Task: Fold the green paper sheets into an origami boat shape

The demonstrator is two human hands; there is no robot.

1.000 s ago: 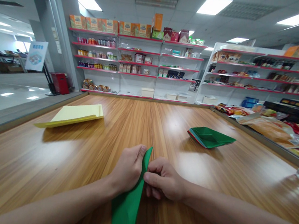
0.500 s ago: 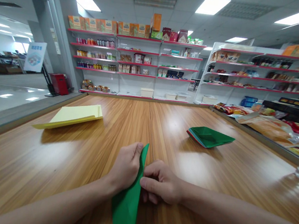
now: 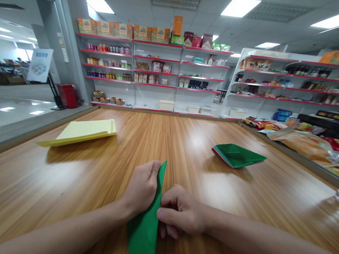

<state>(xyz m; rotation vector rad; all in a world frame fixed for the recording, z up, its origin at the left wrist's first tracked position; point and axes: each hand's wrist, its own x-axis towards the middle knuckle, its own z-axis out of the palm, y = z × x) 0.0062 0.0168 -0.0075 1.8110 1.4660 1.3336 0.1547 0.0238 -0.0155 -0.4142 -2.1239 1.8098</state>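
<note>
Your left hand [image 3: 141, 187] grips the green paper [image 3: 146, 229], your right hand [image 3: 183, 211] pinches its edge; yellow paper [image 3: 85, 132] lies at ten o'clock on the tabletop [image 3: 51, 207]

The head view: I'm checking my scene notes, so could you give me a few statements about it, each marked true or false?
1. The left hand holds the green paper. True.
2. The yellow paper lies on the right of the table. False: the yellow paper is on the left.
3. The right hand lies flat, fingers spread. False: the right hand's fingers are curled.
4. The green-topped paper stack is untouched by either hand. True.
</note>
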